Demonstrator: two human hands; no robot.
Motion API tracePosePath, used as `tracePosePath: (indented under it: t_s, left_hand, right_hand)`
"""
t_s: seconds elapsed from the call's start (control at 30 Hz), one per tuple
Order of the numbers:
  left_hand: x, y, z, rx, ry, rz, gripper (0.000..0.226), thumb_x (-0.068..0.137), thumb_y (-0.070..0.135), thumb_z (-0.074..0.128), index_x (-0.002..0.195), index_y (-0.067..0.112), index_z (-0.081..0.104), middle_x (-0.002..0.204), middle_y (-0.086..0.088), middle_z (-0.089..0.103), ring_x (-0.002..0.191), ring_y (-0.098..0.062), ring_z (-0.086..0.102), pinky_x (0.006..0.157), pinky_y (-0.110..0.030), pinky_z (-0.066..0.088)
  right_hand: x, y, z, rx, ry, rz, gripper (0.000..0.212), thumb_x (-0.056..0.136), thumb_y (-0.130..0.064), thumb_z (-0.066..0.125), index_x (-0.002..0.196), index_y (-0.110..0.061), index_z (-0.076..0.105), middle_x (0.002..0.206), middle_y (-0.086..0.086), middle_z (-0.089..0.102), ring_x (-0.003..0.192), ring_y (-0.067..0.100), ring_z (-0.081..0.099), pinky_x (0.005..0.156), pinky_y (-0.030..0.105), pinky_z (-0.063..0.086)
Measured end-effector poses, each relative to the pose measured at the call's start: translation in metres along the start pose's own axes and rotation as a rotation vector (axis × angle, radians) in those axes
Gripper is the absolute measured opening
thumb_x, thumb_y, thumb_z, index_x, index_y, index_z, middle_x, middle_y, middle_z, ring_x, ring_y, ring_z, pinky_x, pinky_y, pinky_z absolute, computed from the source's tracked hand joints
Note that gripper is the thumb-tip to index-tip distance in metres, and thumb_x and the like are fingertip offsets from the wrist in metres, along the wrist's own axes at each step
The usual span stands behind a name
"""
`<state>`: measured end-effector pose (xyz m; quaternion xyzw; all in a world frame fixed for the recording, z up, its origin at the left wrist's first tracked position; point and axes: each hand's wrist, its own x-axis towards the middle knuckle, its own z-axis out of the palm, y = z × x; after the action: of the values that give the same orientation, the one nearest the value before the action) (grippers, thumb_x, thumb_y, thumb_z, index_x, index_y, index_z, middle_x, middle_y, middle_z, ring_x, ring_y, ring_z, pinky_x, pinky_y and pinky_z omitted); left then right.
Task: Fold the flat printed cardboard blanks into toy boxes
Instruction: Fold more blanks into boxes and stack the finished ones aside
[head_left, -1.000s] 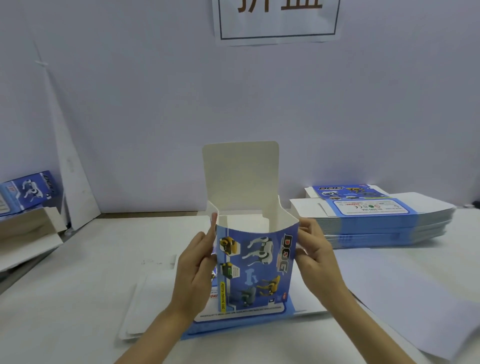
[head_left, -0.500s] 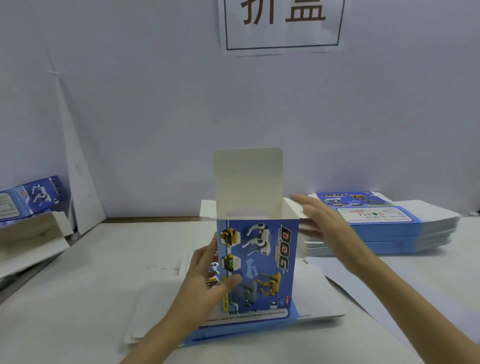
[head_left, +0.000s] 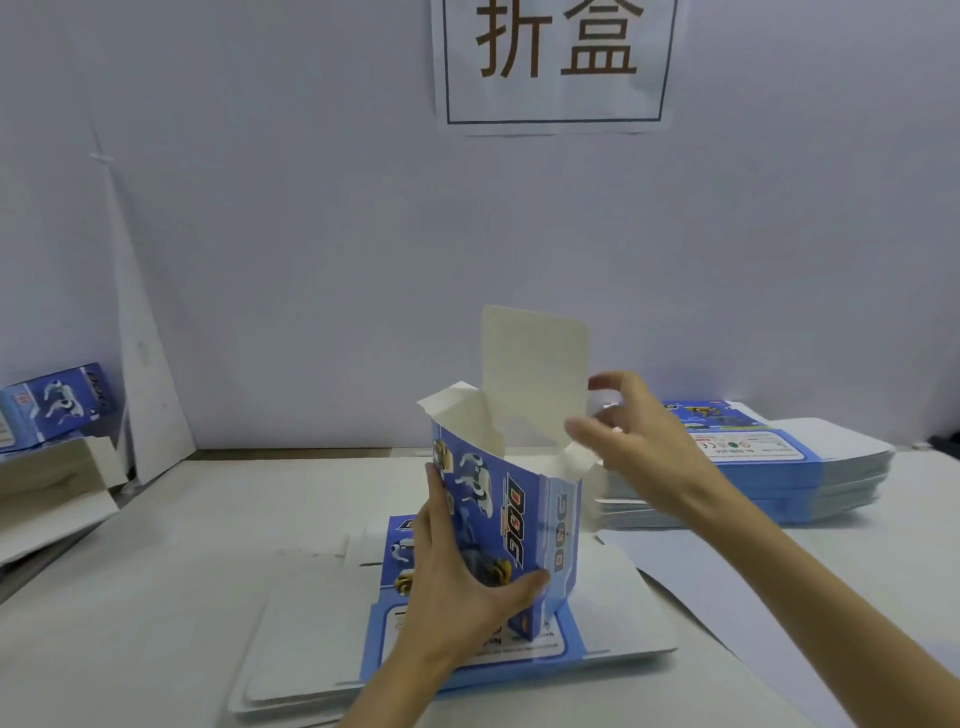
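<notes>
A blue printed toy box (head_left: 519, 519) with "DOG" lettering stands upright in the middle of the table, its top open and its white lid flap raised. My left hand (head_left: 457, 577) grips the box low down, thumb across the front panel. My right hand (head_left: 639, 441) is at the top right of the box, fingers at the small white side flap and beside the lid flap. Under the box lie flat blanks (head_left: 467, 660), printed side up.
A tall stack of flat blanks (head_left: 810, 467) sits at the right. A sheet of white paper (head_left: 727, 587) lies in front of it. At the far left are a folded box (head_left: 57, 400) and white cardboard pieces (head_left: 52, 499). A sign hangs on the wall.
The box has turned so its corner faces me and it has tilted a little. My right hand has risen from the right flap to the lid's edge. My left hand has gripped lower.
</notes>
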<state>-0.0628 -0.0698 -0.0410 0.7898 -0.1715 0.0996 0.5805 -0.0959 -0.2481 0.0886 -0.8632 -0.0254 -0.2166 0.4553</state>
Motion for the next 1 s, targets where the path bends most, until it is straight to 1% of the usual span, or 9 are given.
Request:
tracePosePath:
  t_s: [0.17, 0.33, 0.47, 0.57, 0.63, 0.7, 0.8, 0.87, 1.0]
  left_hand:
    - [0.002, -0.005, 0.011, 0.008, 0.033, 0.046, 0.122, 0.057, 0.054, 0.084, 0.128, 0.067, -0.015, 0.141, 0.019, 0.019, 0.127, -0.002, 0.030, 0.103, -0.037, 0.042]
    - [0.002, -0.009, 0.014, -0.002, 0.052, 0.053, 0.120, 0.056, 0.056, 0.081, 0.131, 0.063, -0.012, 0.144, 0.015, 0.021, 0.128, -0.002, 0.031, 0.098, -0.034, 0.047]
    - [0.001, -0.009, 0.014, 0.015, 0.046, 0.070, 0.122, 0.054, 0.061, 0.075, 0.131, 0.063, -0.019, 0.141, 0.021, 0.019, 0.125, 0.007, 0.030, 0.089, -0.016, 0.044]
    - [-0.001, -0.011, 0.014, 0.006, 0.061, 0.075, 0.126, 0.055, 0.057, 0.077, 0.134, 0.059, -0.021, 0.140, 0.021, 0.019, 0.126, 0.007, 0.031, 0.081, -0.010, 0.045]
    - [-0.002, -0.013, 0.014, -0.006, 0.061, 0.093, 0.130, 0.058, 0.051, 0.082, 0.136, 0.057, -0.022, 0.139, 0.022, 0.018, 0.129, 0.000, 0.032, 0.086, -0.015, 0.048]
    - [-0.002, -0.013, 0.015, -0.014, 0.055, 0.100, 0.130, 0.059, 0.050, 0.083, 0.136, 0.055, -0.021, 0.138, 0.023, 0.018, 0.130, -0.001, 0.031, 0.088, -0.017, 0.048]
    - [-0.003, -0.012, 0.015, -0.005, 0.051, 0.099, 0.126, 0.059, 0.052, 0.082, 0.138, 0.054, -0.016, 0.142, 0.021, 0.017, 0.132, -0.003, 0.030, 0.095, -0.027, 0.049]
    - [-0.003, -0.013, 0.016, -0.003, 0.049, 0.100, 0.125, 0.059, 0.052, 0.081, 0.137, 0.054, -0.017, 0.145, 0.020, 0.015, 0.133, -0.004, 0.028, 0.097, -0.027, 0.047]
    - [-0.001, -0.015, 0.016, 0.003, 0.044, 0.106, 0.127, 0.062, 0.046, 0.084, 0.138, 0.053, -0.018, 0.146, 0.019, 0.014, 0.135, -0.003, 0.025, 0.099, -0.026, 0.045]
  right_hand:
    - [0.045, -0.029, -0.025, 0.015, 0.097, -0.108, 0.030, 0.087, -0.046, 0.061, 0.107, -0.024, 0.056, 0.093, 0.007, 0.071, 0.075, 0.025, 0.068, 0.067, 0.041, 0.058]
    - [0.074, -0.019, -0.021, -0.101, 0.058, -0.094, 0.016, 0.093, -0.032, 0.060, 0.090, -0.016, 0.064, 0.067, 0.001, 0.062, 0.045, 0.005, 0.055, 0.041, 0.023, 0.048]
    - [0.070, 0.026, -0.010, 0.408, 0.094, 0.475, 0.020, 0.093, -0.018, 0.057, 0.073, -0.015, 0.055, 0.056, 0.001, 0.056, 0.034, 0.006, 0.050, 0.034, 0.016, 0.033]
    - [0.045, 0.063, 0.012, 0.620, -0.253, 0.931, 0.024, 0.081, 0.003, 0.048, 0.063, -0.012, 0.054, 0.048, 0.000, 0.054, 0.032, 0.007, 0.042, 0.032, 0.014, 0.026]
    - [0.034, 0.067, 0.022, 0.684, -0.413, 1.014, 0.020, 0.071, 0.003, 0.049, 0.058, -0.005, 0.062, 0.055, 0.004, 0.059, 0.035, 0.007, 0.042, 0.031, 0.015, 0.026]
    - [0.039, 0.064, 0.017, 0.654, -0.331, 0.973, 0.026, 0.084, 0.002, 0.046, 0.064, -0.006, 0.059, 0.052, 0.004, 0.057, 0.034, 0.008, 0.044, 0.030, 0.015, 0.027]
    - [0.055, 0.043, -0.002, 0.513, -0.054, 0.710, 0.019, 0.095, -0.008, 0.053, 0.076, -0.009, 0.055, 0.046, 0.001, 0.056, 0.033, 0.009, 0.050, 0.031, 0.016, 0.031]
    - [0.060, 0.024, -0.012, 0.383, 0.012, 0.469, 0.006, 0.094, -0.012, 0.058, 0.090, -0.008, 0.061, 0.059, 0.004, 0.064, 0.040, 0.010, 0.060, 0.035, 0.017, 0.040]
    - [0.064, 0.002, -0.015, 0.032, 0.095, 0.102, 0.027, 0.090, -0.015, 0.065, 0.116, -0.020, 0.062, 0.091, 0.008, 0.066, 0.058, 0.019, 0.067, 0.049, 0.032, 0.056]
